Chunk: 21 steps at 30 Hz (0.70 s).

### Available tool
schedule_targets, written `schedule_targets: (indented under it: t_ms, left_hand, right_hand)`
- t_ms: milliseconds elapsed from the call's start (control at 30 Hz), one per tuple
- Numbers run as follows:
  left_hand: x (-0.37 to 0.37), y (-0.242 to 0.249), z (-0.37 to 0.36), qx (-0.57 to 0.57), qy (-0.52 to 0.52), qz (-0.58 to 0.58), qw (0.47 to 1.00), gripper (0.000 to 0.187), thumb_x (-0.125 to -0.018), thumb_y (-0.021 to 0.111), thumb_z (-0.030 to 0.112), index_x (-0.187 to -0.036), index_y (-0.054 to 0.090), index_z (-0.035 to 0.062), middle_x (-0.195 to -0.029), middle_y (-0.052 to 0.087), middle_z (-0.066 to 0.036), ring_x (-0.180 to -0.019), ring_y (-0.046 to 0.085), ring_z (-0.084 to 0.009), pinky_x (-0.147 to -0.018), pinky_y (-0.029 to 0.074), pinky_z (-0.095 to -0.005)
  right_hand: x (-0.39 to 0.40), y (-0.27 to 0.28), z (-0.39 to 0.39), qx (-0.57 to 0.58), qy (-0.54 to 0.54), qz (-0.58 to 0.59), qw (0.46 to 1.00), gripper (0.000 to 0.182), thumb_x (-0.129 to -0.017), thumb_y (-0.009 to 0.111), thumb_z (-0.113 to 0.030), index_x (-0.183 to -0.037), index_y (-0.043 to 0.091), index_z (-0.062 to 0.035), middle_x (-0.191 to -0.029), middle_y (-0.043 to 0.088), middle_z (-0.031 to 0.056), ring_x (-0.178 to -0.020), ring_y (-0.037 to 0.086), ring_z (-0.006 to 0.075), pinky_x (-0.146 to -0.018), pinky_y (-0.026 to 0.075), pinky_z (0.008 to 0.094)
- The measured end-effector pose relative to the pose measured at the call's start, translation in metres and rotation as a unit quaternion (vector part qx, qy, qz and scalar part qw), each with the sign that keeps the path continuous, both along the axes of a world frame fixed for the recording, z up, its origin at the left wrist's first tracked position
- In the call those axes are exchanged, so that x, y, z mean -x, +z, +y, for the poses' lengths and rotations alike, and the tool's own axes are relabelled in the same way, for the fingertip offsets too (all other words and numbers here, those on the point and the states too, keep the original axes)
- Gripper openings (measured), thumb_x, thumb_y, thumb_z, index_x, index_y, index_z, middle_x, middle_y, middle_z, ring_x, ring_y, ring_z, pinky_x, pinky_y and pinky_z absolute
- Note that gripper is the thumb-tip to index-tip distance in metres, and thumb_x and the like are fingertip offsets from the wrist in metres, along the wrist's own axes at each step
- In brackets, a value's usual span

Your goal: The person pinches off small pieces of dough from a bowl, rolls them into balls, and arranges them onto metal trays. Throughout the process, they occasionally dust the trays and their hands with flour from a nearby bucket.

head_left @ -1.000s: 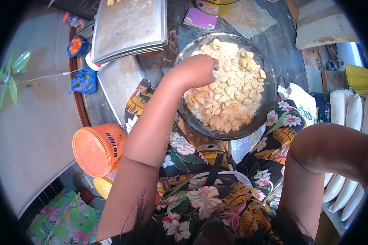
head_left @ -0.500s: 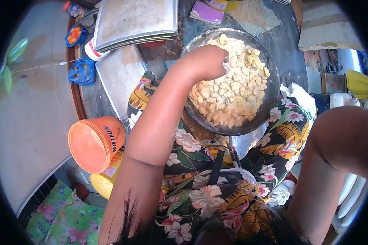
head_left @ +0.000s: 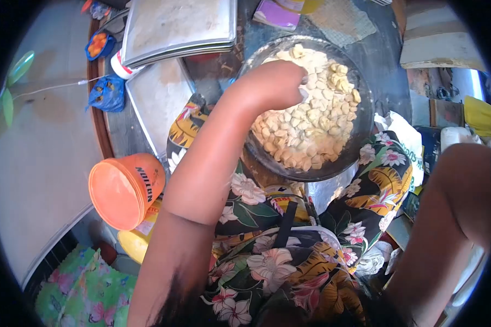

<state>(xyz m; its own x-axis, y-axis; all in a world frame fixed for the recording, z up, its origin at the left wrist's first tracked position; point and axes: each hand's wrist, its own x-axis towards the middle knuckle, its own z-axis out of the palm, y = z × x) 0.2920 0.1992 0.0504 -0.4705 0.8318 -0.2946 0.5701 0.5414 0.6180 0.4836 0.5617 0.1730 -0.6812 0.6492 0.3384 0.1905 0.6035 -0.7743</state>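
My left hand (head_left: 281, 84) reaches over the far left part of a dark round basin (head_left: 368, 122), its fingers curled downward. Whatever the fingers hold, if anything, is hidden behind the hand. Small, pale, flour-dusted dough pieces (head_left: 311, 122) lie loose in the basin, with a clump (head_left: 341, 80) of larger, yellower ones on the far right side. The basin rests in front of my lap, between my knees in flowered cloth (head_left: 273, 267). My right arm (head_left: 453, 201) is bent at the right edge, and its hand is out of view.
Stacked metal trays (head_left: 180, 27) stand at the far left, above another tray (head_left: 158, 101). An orange bucket (head_left: 117, 193) sits left of my forearm. A blue plastic bag (head_left: 107, 94) and a purple packet (head_left: 276, 14) lie on the table. White bags (head_left: 401, 131) stand right of the basin.
My right arm has shifted a little to the right. My left hand stays at nearly the same spot over the dough pieces, and the whole view has moved slightly.
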Motion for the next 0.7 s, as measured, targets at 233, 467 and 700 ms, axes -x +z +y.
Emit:
schedule_targets:
  t_ms: [233, 467, 700]
  left_hand:
    - [-0.003, -0.003, 0.006, 0.010, -0.008, 0.012, 1.000, 0.036, -0.078, 0.058, 0.025, -0.105, 0.058, 0.0006, -0.100, 0.060, -0.021, -0.097, 0.055, -0.0344, -0.086, 0.042, -0.0384]
    - [-0.004, 0.000, 0.008, 0.017, 0.004, -0.004, 1.000, 0.040, -0.079, 0.060, 0.025, -0.110, 0.056, 0.0007, -0.105, 0.057, -0.021, -0.099, 0.053, -0.0355, -0.086, 0.042, -0.0389]
    - [0.001, -0.002, 0.004, 0.031, 0.025, -0.006, 0.999, 0.035, -0.078, 0.060, 0.023, -0.104, 0.057, 0.0002, -0.103, 0.057, -0.021, -0.100, 0.052, -0.0354, -0.087, 0.041, -0.0394]
  right_hand:
    - [0.001, -0.002, 0.014, -0.012, -0.002, 0.007, 1.000, 0.039, -0.085, 0.054, -0.031, -0.115, 0.053, -0.0061, -0.102, 0.057, 0.0064, -0.087, 0.054, 0.0174, -0.076, 0.042, 0.0327]
    - [0.043, 0.035, -0.016, 0.017, 0.052, 0.159, 0.986, 0.038, -0.084, 0.055, -0.031, -0.114, 0.054, -0.0072, -0.100, 0.058, 0.0054, -0.084, 0.054, 0.0165, -0.073, 0.043, 0.0319]
    - [0.149, -0.180, -0.021, 0.327, 0.035, -0.016, 0.944, 0.042, -0.080, 0.061, -0.033, -0.113, 0.055, -0.0074, -0.099, 0.057, 0.0062, -0.088, 0.054, 0.0187, -0.076, 0.043, 0.0335]
